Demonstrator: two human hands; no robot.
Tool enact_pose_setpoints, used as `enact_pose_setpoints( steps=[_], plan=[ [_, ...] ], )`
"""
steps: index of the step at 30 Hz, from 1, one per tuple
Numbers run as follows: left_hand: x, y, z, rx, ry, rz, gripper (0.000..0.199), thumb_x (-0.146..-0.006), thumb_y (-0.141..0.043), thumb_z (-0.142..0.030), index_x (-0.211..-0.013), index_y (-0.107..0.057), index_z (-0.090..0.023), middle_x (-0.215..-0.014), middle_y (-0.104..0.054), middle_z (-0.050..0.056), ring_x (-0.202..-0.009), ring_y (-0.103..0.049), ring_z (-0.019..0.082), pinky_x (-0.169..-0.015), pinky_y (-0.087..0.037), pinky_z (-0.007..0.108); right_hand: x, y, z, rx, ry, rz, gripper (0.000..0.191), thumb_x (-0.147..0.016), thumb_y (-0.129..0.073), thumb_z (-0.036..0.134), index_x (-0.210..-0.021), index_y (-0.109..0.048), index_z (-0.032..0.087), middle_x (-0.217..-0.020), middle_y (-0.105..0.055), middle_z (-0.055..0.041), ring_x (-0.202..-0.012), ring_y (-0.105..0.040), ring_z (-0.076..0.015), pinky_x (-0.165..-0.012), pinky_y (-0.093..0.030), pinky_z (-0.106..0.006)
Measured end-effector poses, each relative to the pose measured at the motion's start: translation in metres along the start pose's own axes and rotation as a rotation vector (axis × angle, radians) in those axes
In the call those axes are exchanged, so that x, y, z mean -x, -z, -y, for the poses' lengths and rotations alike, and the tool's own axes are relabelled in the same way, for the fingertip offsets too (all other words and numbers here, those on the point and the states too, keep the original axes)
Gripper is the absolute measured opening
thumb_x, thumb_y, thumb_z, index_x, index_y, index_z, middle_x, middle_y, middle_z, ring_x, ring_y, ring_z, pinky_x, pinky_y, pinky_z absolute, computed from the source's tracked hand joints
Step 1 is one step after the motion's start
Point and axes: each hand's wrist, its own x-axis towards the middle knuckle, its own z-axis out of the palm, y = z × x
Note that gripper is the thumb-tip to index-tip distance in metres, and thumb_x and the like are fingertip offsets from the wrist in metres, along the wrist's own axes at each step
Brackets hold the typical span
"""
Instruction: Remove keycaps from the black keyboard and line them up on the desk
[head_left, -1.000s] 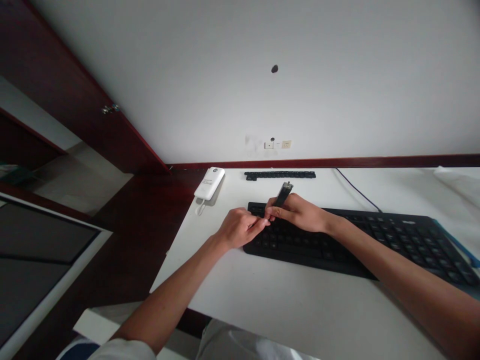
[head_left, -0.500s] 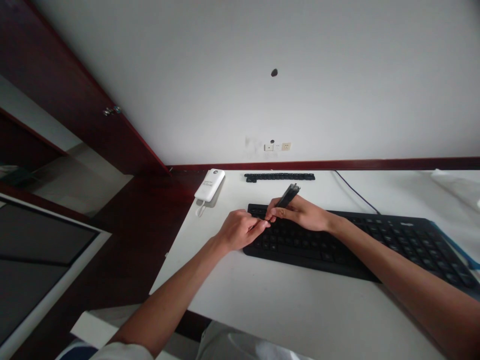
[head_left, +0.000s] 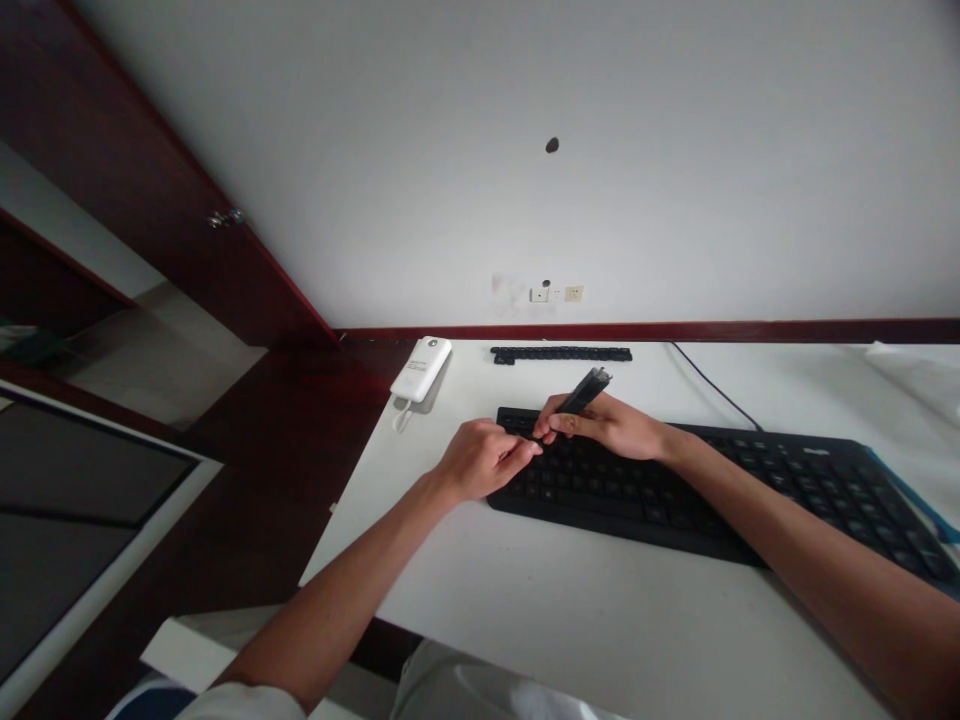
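A black keyboard (head_left: 600, 500) lies on the white table, its left end under both hands. My right hand (head_left: 600, 422) is closed around a dark pen-like tool (head_left: 586, 390), which slants with its upper end to the right; its lower tip is hidden by the fingers. My left hand (head_left: 487, 458) rests at the keyboard's left end, fingers curled and thumb reaching toward the right fingertips. Whatever it may pinch is too small to make out. Beyond the keyboard, small black keycaps (head_left: 562, 353) stand in a row.
At the table's far left corner lies a white device (head_left: 422, 370) with a short cord loop. A black cable (head_left: 716, 385) runs back from the keyboard. White sheeting (head_left: 919, 375) lies at the right. A wall with sockets (head_left: 556, 294) stands behind the table.
My right hand and the dark tool have shifted slightly to the right. My left hand has hardly moved.
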Motion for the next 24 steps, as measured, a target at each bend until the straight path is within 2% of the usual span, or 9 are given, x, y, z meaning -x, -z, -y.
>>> enact_pose_setpoints(
  steps=[3, 6, 8, 11, 14, 18, 21, 24],
  plan=[
    [0.0, -0.001, 0.0, 0.016, -0.003, -0.001, 0.048, -0.108, -0.04, -0.042, -0.096, -0.083, -0.025, -0.064, -0.072, 0.002, -0.06, -0.067, 0.016, -0.071, -0.049, 0.03, 0.001, -0.005, 0.008, 0.168, 0.027, -0.017, 0.036, -0.1, -0.054, 0.052, -0.098, -0.073, 0.021, -0.087, -0.073, -0.0048, -0.08, -0.064, -0.0207, -0.073, -0.05, -0.034],
    [0.001, -0.002, 0.001, 0.018, 0.004, 0.004, 0.052, -0.107, -0.041, -0.043, -0.08, -0.081, -0.023, -0.063, -0.072, 0.003, -0.062, -0.069, 0.017, -0.072, -0.051, 0.03, 0.002, -0.011, 0.018, 0.409, 0.017, -0.017, 0.032, -0.1, -0.055, 0.05, -0.098, -0.073, 0.023, -0.069, -0.065, 0.0, -0.063, -0.053, -0.0169, -0.06, -0.04, -0.031],
    [0.001, -0.003, 0.002, 0.008, 0.013, 0.002, 0.054, -0.107, -0.043, -0.044, -0.074, -0.079, -0.023, -0.061, -0.071, 0.004, -0.061, -0.069, 0.016, -0.071, -0.051, 0.029, 0.003, -0.012, 0.022, 0.468, 0.015, -0.017, 0.031, -0.099, -0.056, 0.049, -0.099, -0.074, 0.024, -0.061, -0.059, 0.0018, -0.057, -0.048, -0.0157, -0.056, -0.035, -0.031],
    [0.002, -0.004, 0.002, 0.012, 0.009, 0.0, 0.049, -0.107, -0.043, -0.044, -0.083, -0.082, -0.024, -0.065, -0.074, 0.003, -0.064, -0.07, 0.016, -0.072, -0.052, 0.029, 0.004, -0.009, 0.022, 0.386, 0.023, -0.004, 0.031, -0.098, -0.057, 0.049, -0.099, -0.075, 0.024, -0.068, -0.064, 0.0005, -0.062, -0.052, -0.0166, -0.059, -0.038, -0.03],
    [0.001, -0.003, 0.001, 0.026, -0.013, -0.007, 0.044, -0.107, -0.043, -0.04, -0.095, -0.083, -0.024, -0.073, -0.078, 0.003, -0.065, -0.071, 0.016, -0.074, -0.052, 0.03, 0.005, -0.002, 0.02, 0.234, 0.019, 0.053, 0.032, -0.099, -0.056, 0.048, -0.102, -0.075, 0.023, -0.088, -0.073, -0.0029, -0.08, -0.063, -0.0203, -0.073, -0.048, -0.032],
    [0.0, 0.0, -0.001, 0.007, -0.026, -0.016, 0.043, -0.107, -0.044, -0.039, -0.098, -0.083, -0.024, -0.069, -0.076, 0.001, -0.061, -0.069, 0.015, -0.072, -0.051, 0.029, 0.007, 0.006, 0.015, 0.099, -0.015, 0.105, 0.034, -0.1, -0.057, 0.049, -0.105, -0.073, 0.02, -0.103, -0.074, -0.0057, -0.096, -0.067, -0.0226, -0.086, -0.052, -0.036],
    [0.0, 0.0, -0.002, -0.007, -0.03, -0.01, 0.042, -0.106, -0.044, -0.038, -0.099, -0.083, -0.025, -0.066, -0.074, 0.001, -0.058, -0.066, 0.014, -0.07, -0.05, 0.029, 0.007, 0.006, 0.009, 0.041, -0.024, 0.1, 0.035, -0.1, -0.057, 0.049, -0.109, -0.071, 0.019, -0.105, -0.073, -0.0069, -0.099, -0.066, -0.0228, -0.087, -0.052, -0.036],
    [0.001, 0.0, -0.001, -0.013, -0.021, -0.001, 0.042, -0.106, -0.044, -0.038, -0.097, -0.083, -0.025, -0.063, -0.072, 0.0, -0.057, -0.064, 0.014, -0.068, -0.048, 0.029, 0.005, 0.001, 0.002, 0.025, -0.015, 0.038, 0.036, -0.101, -0.056, 0.05, -0.105, -0.071, 0.018, -0.1, -0.072, -0.0072, -0.092, -0.066, -0.0217, -0.082, -0.053, -0.036]
  ],
)
